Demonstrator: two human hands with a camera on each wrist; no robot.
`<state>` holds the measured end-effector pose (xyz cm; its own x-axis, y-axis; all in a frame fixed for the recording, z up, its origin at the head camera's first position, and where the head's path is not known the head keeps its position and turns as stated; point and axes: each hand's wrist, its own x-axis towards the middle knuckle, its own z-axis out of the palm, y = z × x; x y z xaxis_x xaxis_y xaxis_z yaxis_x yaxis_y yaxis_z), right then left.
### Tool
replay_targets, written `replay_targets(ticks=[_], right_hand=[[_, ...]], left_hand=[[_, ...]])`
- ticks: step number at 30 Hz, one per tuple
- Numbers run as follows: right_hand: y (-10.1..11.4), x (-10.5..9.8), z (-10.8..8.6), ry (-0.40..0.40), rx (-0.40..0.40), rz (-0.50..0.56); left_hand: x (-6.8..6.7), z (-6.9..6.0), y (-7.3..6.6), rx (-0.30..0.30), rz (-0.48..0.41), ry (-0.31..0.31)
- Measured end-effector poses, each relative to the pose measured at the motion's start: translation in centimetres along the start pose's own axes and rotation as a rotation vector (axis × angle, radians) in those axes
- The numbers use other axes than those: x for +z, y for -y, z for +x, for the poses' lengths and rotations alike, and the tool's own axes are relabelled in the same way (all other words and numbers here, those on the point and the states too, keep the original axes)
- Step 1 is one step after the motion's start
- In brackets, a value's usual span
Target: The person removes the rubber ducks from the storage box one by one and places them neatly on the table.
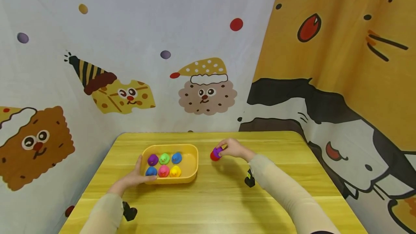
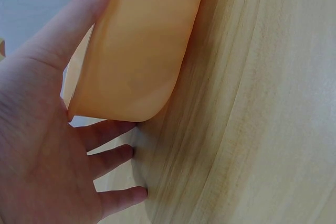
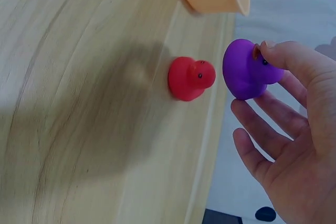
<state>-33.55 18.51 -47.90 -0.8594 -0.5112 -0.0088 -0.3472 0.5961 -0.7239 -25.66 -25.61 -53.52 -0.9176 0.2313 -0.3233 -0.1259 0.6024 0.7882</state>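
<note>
A yellow-orange plastic tray (image 1: 190, 160) stands on the table with several small rubber ducks in two rows, among them a green duck (image 1: 164, 158) and a pink duck (image 1: 164, 171). At its near left corner is my left hand (image 1: 131, 179), thumb along the near rim and fingers extended against the end wall (image 2: 131, 66). To the right of the tray, my right hand (image 1: 234, 148) pinches a purple rubber duck (image 3: 244, 69) between thumb and fingers. The purple duck is raised off the table, above a red rubber duck (image 3: 185, 78) that sits on the wood.
The wooden table (image 1: 208, 205) reaches back to a printed cloth wall (image 1: 208, 39) with cartoon figures. Another patterned cloth (image 1: 328, 64) stands along the right side. Small black devices (image 1: 249, 179) are by both wrists.
</note>
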Motion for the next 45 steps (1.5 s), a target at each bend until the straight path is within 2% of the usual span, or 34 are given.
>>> replay_targets(ticks=[4, 9, 16, 23, 30, 39, 45], right_hand=[[-0.6, -0.3, -0.2, -0.021, 0.021, 0.004], [-1.4, -0.4, -0.3, -0.026, 0.033, 0.018], [-2.4, -0.4, -0.6, -0.048, 0.038, 0.037], [-3.6, -0.1, -0.9, -0.105, 0.068, 0.060], [-4.9, 0.2, -1.0, -0.130, 0.081, 0.071], [-6.0, 0.5, -1.0, -0.159, 0.099, 0.083], [-6.5, 0.6, -1.1, -0.172, 0.120, 0.094]], left_hand=[[0.0, 0.1, -0.3, -0.013, 0.015, -0.005], [0.1, -0.7, -1.2, -0.023, 0.032, -0.006], [0.1, -1.0, -1.5, -0.034, 0.036, -0.009], [0.0, -0.8, -1.2, -0.019, 0.030, -0.010], [0.0, -0.8, -1.2, -0.001, 0.027, -0.013], [0.2, -0.9, -1.2, -0.008, 0.049, -0.021], [0.2, -0.5, -1.0, -0.020, 0.039, -0.020]])
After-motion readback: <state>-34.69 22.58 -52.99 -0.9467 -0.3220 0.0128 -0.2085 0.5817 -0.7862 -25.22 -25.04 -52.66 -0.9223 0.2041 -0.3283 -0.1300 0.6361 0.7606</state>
